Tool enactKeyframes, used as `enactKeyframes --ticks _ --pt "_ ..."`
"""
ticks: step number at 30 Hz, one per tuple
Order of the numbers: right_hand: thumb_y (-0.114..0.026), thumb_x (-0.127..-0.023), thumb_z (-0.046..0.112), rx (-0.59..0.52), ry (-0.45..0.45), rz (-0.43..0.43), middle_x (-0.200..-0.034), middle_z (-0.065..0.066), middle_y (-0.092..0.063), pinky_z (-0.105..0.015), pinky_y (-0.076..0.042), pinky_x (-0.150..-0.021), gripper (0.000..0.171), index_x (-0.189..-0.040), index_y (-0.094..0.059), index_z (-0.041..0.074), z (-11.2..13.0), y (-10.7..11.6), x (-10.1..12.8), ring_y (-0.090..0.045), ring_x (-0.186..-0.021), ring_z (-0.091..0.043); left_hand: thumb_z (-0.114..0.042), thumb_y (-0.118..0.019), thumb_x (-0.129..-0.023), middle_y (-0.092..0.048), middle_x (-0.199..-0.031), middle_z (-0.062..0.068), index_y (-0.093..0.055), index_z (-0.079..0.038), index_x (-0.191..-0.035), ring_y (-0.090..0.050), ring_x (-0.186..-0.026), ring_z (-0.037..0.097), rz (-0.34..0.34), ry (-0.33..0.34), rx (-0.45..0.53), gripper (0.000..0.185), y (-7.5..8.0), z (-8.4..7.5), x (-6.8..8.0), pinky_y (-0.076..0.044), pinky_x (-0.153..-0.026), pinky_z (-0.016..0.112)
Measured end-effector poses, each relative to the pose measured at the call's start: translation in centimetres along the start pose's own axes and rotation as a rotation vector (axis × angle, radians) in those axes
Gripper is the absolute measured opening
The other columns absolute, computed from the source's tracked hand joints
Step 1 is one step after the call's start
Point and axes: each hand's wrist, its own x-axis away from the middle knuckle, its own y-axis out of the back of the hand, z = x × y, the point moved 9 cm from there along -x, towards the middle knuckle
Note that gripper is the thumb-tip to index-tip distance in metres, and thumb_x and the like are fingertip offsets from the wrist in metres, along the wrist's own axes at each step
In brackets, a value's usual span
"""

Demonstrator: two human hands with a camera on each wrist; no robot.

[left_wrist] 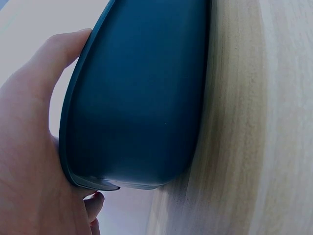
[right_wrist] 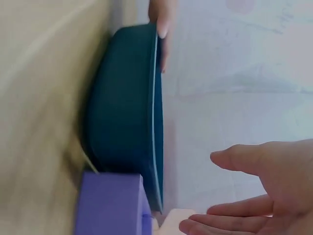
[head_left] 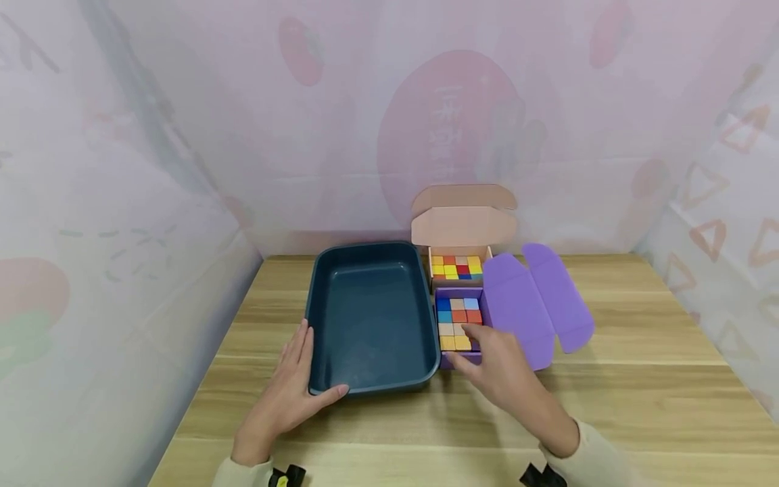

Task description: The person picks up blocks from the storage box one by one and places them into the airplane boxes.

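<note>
A dark blue rectangular basin (head_left: 376,318) stands on the table. At its front left corner my left hand (head_left: 286,392) rests spread, the thumb along the front rim and the fingers against the left side. Right of the basin sits an open purple box (head_left: 446,362) with rows of coloured cubes (head_left: 458,316) in it. Over the front right of this box hovers my right hand (head_left: 502,368), thumb and fingers apart. In the right wrist view, the right hand (right_wrist: 264,188) has nothing between thumb and fingers. That hand hides part of the cubes in the head view.
Behind the purple box stands an open light-brown box (head_left: 464,226), also with coloured cubes (head_left: 456,267). The purple lid (head_left: 523,304) spreads out to the right. Wood-grained tabletop (head_left: 657,379) extends to the right, and a printed cloth (head_left: 341,135) hangs behind.
</note>
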Motion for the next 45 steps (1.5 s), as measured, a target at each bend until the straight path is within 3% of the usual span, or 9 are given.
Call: enactKeyframes --ticks 1,4,13,19,23,27,33,37,45 --pt "-0.081 -0.095 0.03 -0.02 -0.024 -0.009 -0.131 -0.02 -0.074 -0.054 -0.06 -0.101 0.056 -0.138 -0.066 -0.003 -0.3 -0.1 0.6 -0.071 -0.121 -0.037 -0.072 -0.071 -0.088 0.004 -0.18 0.014 -0.006 -0.001 -0.169 -0.004 -0.166 0.04 0.002 0.001 -0.002 0.126 0.0 0.0 0.0 -0.014 -0.13 0.069" --pt "-0.078 -0.096 0.034 -0.043 -0.112 -0.006 -0.141 -0.022 -0.068 -0.059 -0.054 -0.108 0.063 -0.144 -0.061 -0.003 -1.5 -1.0 2.4 -0.064 -0.132 -0.042 -0.071 -0.071 -0.087 0.005 -0.18 0.014 -0.006 -0.001 -0.169 -0.004 -0.166 0.04 0.009 0.006 0.0 0.126 -0.2 0.0 -0.1 -0.014 -0.13 0.068" --pt "-0.073 -0.097 0.05 0.015 -0.299 0.046 -0.14 -0.034 -0.063 -0.063 -0.052 -0.109 0.081 -0.142 -0.056 -0.015 -4.8 -4.0 5.4 -0.061 -0.132 -0.051 -0.074 -0.071 -0.086 0.006 -0.18 0.014 -0.005 -0.002 -0.169 -0.004 -0.166 0.04 0.01 0.012 0.008 0.128 -0.1 0.0 0.0 -0.014 -0.13 0.069" --pt "-0.074 -0.096 0.049 -0.043 -0.389 0.046 -0.163 -0.043 -0.028 -0.065 -0.034 -0.124 0.108 -0.157 -0.019 -0.022 -6.4 -7.1 5.3 -0.034 -0.151 -0.058 -0.074 -0.07 -0.087 0.006 -0.18 0.014 -0.003 -0.002 -0.169 -0.004 -0.166 0.04 0.01 0.012 0.008 0.128 0.1 0.1 -0.1 -0.015 -0.13 0.069" --pt "-0.079 -0.092 0.049 -0.127 -0.417 -0.068 -0.164 -0.047 -0.017 -0.064 -0.031 -0.126 0.123 -0.159 -0.004 -0.021 -7.1 -8.4 4.2 -0.028 -0.154 -0.058 -0.073 -0.071 -0.086 0.005 -0.18 0.015 -0.003 -0.003 -0.169 -0.004 -0.166 0.04 0.002 0.009 0.003 0.128 0.2 0.1 -0.3 -0.015 -0.13 0.069" --pt "-0.087 -0.085 0.047 -0.224 -0.434 -0.241 -0.156 -0.048 -0.031 -0.064 -0.037 -0.122 0.124 -0.158 -0.012 -0.019 -7.7 -8.5 3.4 -0.038 -0.148 -0.058 -0.075 -0.07 -0.086 0.005 -0.18 0.015 -0.004 -0.002 -0.169 -0.005 -0.166 0.04 0.005 0.004 -0.004 0.128 0.1 -0.1 -0.3 -0.015 -0.13 0.069" --pt "-0.089 -0.081 0.049 -0.369 -0.487 -0.349 -0.158 -0.042 -0.031 -0.065 -0.035 -0.124 0.127 -0.161 -0.009 -0.01 -8.0 -9.2 2.9 -0.035 -0.149 -0.055 -0.074 -0.07 -0.087 0.006 -0.18 0.014 -0.004 -0.001 -0.169 -0.003 -0.166 0.041 0.013 0.006 0.018 0.128 0.1 -0.1 -0.1 -0.012 -0.131 0.067" --pt "-0.09 -0.082 0.045 -0.411 -0.515 -0.409 -0.155 -0.039 -0.034 -0.065 -0.035 -0.123 0.122 -0.16 -0.012 -0.009 -8.0 -9.3 2.9 -0.038 -0.147 -0.052 -0.076 -0.069 -0.087 0.006 -0.18 0.014 -0.004 -0.002 -0.169 -0.004 -0.166 0.04 0.011 0.0 0.007 0.128 0.1 -0.1 -0.2 -0.014 -0.13 0.068" --pt "-0.095 -0.078 0.035 -0.438 -0.489 -0.571 -0.134 -0.032 -0.05 -0.06 -0.044 -0.114 0.1 -0.146 -0.034 -0.006 -8.2 -8.7 2.5 -0.053 -0.129 -0.047 -0.075 -0.069 -0.087 0.006 -0.18 0.014 -0.004 -0.002 -0.169 -0.004 -0.166 0.04 0.009 0.004 0.004 0.128 0.0 -0.1 -0.2 -0.014 -0.131 0.067"
